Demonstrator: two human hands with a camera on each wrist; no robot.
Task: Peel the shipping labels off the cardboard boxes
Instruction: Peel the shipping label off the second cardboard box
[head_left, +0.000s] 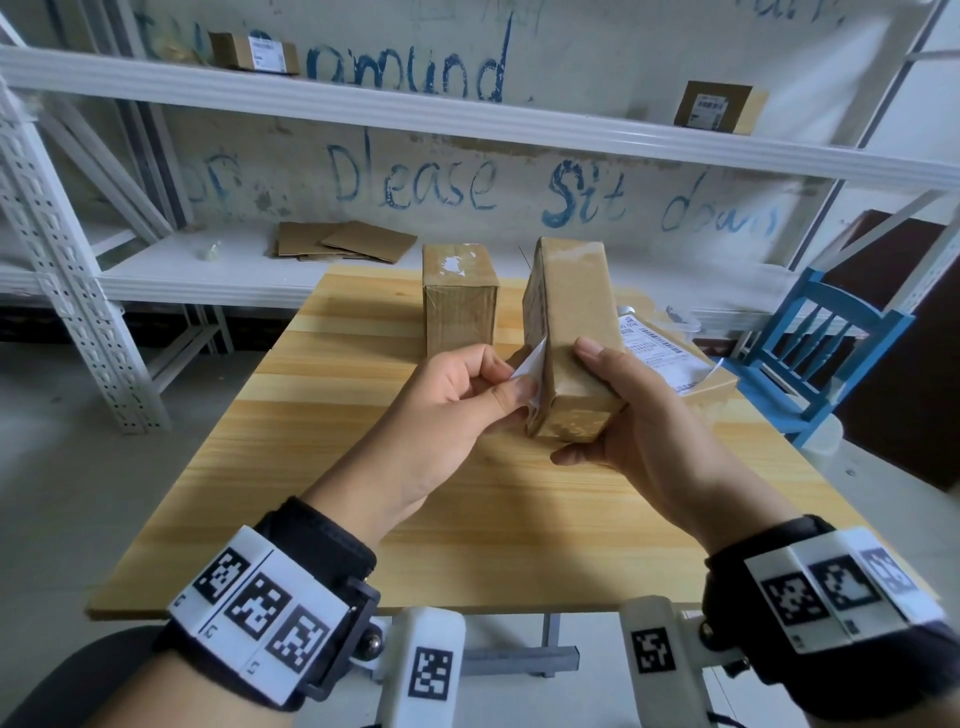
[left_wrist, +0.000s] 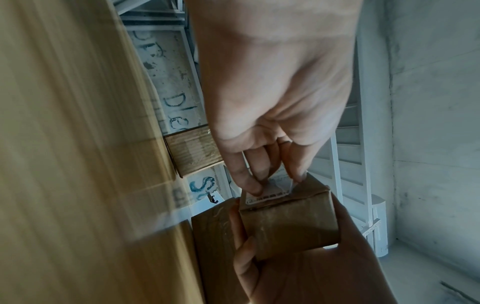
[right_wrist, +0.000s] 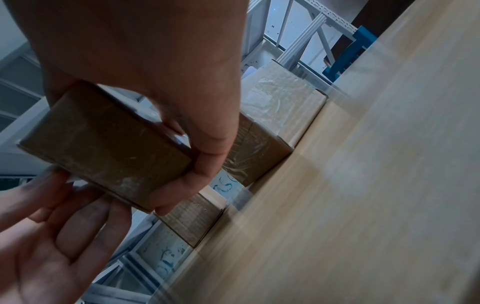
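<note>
— On the light wooden table (head_left: 363, 467)?
— A taped cardboard box (head_left: 460, 301) standing near the far edge; a second box (head_left: 701, 384) lying flat at the right edge, printed label (head_left: 657, 353) facing up.
— And the white shelf (head_left: 208, 275) behind?
— Flattened cardboard sheets (head_left: 343, 241) lying on it.

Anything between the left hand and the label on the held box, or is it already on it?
Nothing visible in the way. The left hand already pinches the lifted corner of the white label on the box's left face. The right hand grips the box from the other side, apart from the label.
</note>
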